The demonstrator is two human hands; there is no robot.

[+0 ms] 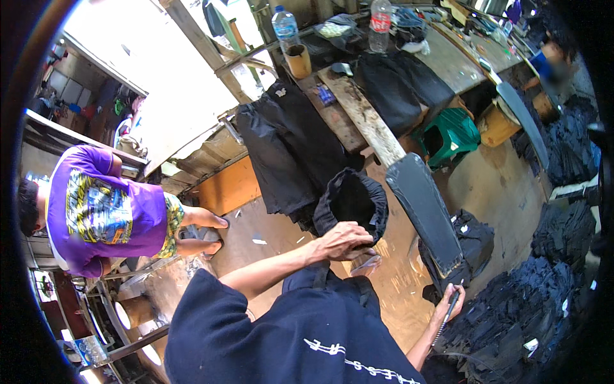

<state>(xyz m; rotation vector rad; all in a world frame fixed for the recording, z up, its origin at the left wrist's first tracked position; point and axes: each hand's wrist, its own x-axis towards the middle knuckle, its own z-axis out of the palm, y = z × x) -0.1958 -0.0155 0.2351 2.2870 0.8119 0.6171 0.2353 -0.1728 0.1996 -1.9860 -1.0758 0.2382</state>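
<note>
My left hand [345, 240] is closed on the edge of a black garment [353, 198], whose round opening faces up beside a bench plank. In my right hand [449, 303] is a slim black pen-like tool [453, 297] with a coiled cord trailing down from it; its exact kind is unclear. The tool's tip is close to the near end of a black-covered padded board [422, 211], which is fixed to a worn wooden plank [368, 121]. Beneath that end lies a dark crumpled garment [473, 240] with a white label.
A big heap of black garments [511, 320] lies at right. Black trousers [284, 147] hang off the bench, near a green stool [451, 137]. Bottles [284, 25] stand at the back. A person in a purple shirt [109, 211] is at left; another person [550, 70] sits far right.
</note>
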